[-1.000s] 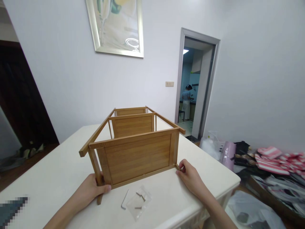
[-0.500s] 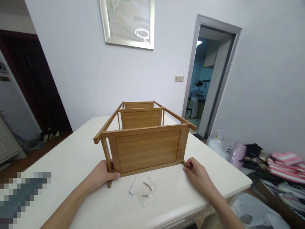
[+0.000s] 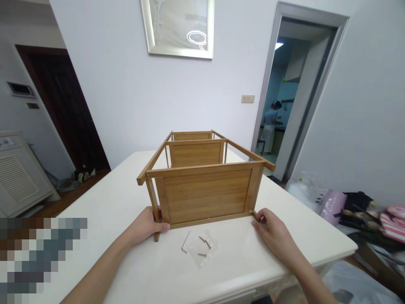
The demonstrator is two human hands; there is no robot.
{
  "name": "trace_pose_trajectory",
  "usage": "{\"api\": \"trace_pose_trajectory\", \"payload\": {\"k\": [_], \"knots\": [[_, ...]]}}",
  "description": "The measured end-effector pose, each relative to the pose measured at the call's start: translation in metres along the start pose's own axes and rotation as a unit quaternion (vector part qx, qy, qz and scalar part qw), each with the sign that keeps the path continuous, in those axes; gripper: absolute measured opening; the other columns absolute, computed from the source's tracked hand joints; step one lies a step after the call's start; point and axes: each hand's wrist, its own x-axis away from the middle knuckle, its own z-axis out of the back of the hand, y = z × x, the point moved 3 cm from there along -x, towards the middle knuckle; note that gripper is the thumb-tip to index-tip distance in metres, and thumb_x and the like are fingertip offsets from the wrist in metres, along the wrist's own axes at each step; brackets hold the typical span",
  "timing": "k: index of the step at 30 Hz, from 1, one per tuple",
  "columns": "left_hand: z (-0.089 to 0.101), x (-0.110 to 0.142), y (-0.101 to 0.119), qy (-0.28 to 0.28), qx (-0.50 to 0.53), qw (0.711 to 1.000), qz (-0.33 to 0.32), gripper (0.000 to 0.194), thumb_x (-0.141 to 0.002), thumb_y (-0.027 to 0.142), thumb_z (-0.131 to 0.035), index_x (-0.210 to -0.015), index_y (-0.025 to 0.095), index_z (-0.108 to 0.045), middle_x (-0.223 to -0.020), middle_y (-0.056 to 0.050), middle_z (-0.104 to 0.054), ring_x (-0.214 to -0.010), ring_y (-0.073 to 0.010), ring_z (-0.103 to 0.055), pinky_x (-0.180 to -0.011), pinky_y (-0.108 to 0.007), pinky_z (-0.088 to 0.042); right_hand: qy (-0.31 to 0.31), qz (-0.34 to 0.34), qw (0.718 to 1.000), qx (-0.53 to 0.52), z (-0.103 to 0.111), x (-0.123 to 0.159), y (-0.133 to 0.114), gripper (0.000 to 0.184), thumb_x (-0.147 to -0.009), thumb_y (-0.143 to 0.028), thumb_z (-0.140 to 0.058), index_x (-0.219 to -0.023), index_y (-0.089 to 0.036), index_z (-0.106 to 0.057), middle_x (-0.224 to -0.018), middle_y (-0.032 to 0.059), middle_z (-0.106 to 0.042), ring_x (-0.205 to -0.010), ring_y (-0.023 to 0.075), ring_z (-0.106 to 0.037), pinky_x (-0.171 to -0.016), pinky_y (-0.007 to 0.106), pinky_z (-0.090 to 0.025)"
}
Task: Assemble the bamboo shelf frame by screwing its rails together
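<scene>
A bamboo shelf frame (image 3: 205, 192) lies on its side on the white table (image 3: 107, 211), its three panels standing one behind another. My left hand (image 3: 148, 223) is closed round the frame's near left leg. My right hand (image 3: 274, 230) pinches the near right corner leg. In front of the frame, between my hands, lie a small hex key (image 3: 185, 242) and a clear plastic bag of screws (image 3: 204, 247).
A table edge runs close on the right, above a heap of clothes and bags (image 3: 363, 211) on the floor. A person (image 3: 270, 126) stands in the far room through the open doorway. A white cabinet (image 3: 19, 177) stands at the left.
The view has swung left and the frame now sits squarer to me. Both hands keep their hold on the near legs.
</scene>
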Motion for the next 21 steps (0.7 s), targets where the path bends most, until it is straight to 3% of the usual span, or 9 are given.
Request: {"api": "trace_pose_trajectory", "payload": {"k": [16, 21], "knots": [[0.0010, -0.0003, -0.0013, -0.003, 0.012, 1.000, -0.007, 0.033, -0.059, 0.035, -0.084, -0.082, 0.016, -0.069, -0.084, -0.006, -0.075, -0.095, -0.0309, -0.068, -0.083, -0.036, -0.053, 0.008, 0.046, 0.998, 0.031, -0.0033, 0.0004, -0.0003, 0.015, -0.086, -0.039, -0.049, -0.082, -0.024, -0.050, -0.076, 0.0037, -0.062, -0.073, 0.0220, -0.060, -0.069, 0.034, -0.044], [0.0012, 0.0002, -0.0016, -0.012, 0.021, 1.000, -0.020, 0.035, -0.061, 0.035, -0.083, -0.085, 0.015, -0.068, -0.087, -0.007, -0.075, -0.091, -0.0287, -0.068, -0.080, -0.035, -0.053, 0.070, 0.113, 0.988, 0.083, -0.0011, 0.0033, -0.0079, 0.015, -0.090, -0.035, -0.047, -0.082, -0.023, -0.049, -0.083, 0.0079, -0.060, -0.079, 0.0248, -0.057, -0.073, 0.037, -0.044]]}}
